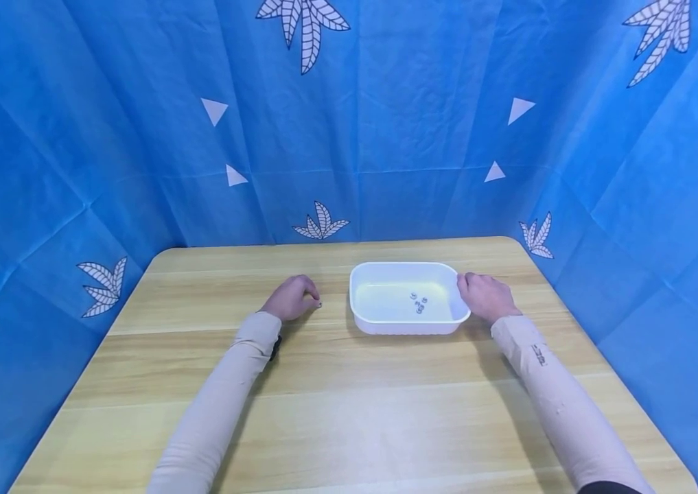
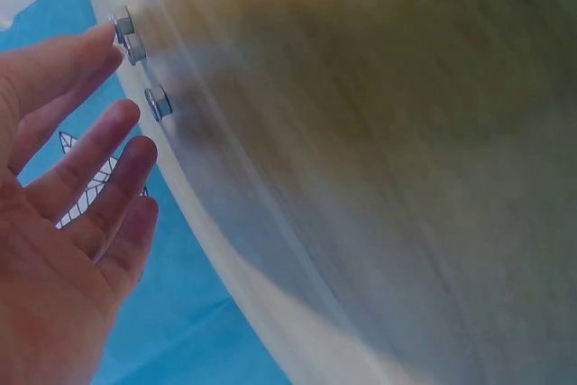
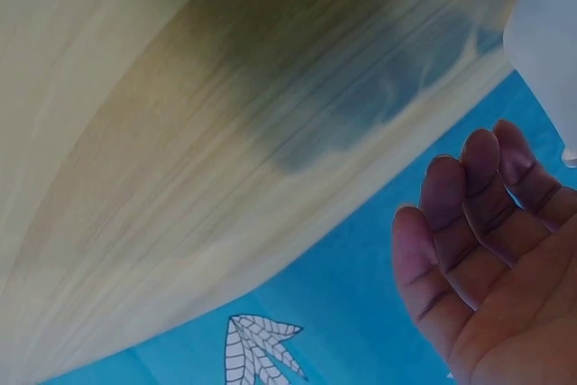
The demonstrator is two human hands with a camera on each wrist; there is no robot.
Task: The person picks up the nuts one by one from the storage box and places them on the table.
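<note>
Left hand, left of the tray, has fingers nearly together at a nut, hold unclear; right hand grips tray. Nut looks light, hard: pinch sides.

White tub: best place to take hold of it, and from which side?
I'd pinch the left-end rim of the tub, coming from the left: the tub stands upright with an open top, that edge is exposed, and the right grip covers part of the opposite end.
</note>
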